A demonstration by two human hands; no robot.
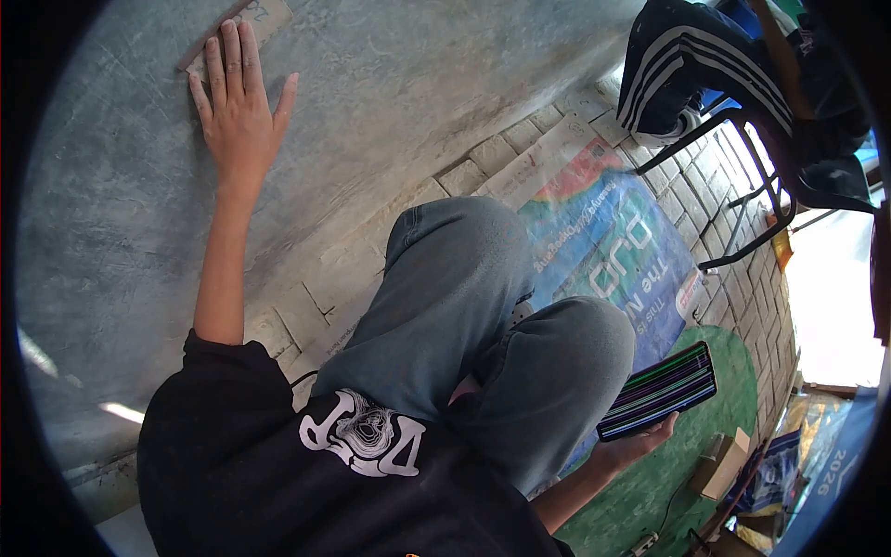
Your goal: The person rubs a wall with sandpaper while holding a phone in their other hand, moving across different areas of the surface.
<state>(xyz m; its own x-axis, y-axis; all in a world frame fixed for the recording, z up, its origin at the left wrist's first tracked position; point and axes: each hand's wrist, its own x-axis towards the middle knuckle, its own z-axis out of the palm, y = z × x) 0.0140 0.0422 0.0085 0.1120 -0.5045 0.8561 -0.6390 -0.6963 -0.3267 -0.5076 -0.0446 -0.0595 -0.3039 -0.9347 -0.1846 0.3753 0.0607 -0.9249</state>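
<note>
My left hand (239, 116) lies flat against the grey, smooth-plastered wall (390, 102), fingers stretched out and thumb apart. Its fingertips rest over the lower edge of a tan rectangular piece with a brown edge and a handwritten mark (269, 17), which looks like sandpaper. On the other side, my right hand (640, 444) grips a smartphone (661, 390) by its lower edge, beside my bent knee. Coloured vertical stripes in green, purple and white run along the phone's dark screen.
A printed banner (603, 241) covers part of the brick-paved floor (733, 186). Near the phone are a green round mat (631, 506) and a small cardboard box (724, 464). Another person's striped trouser leg (687, 56) shows by a black chair (789, 176).
</note>
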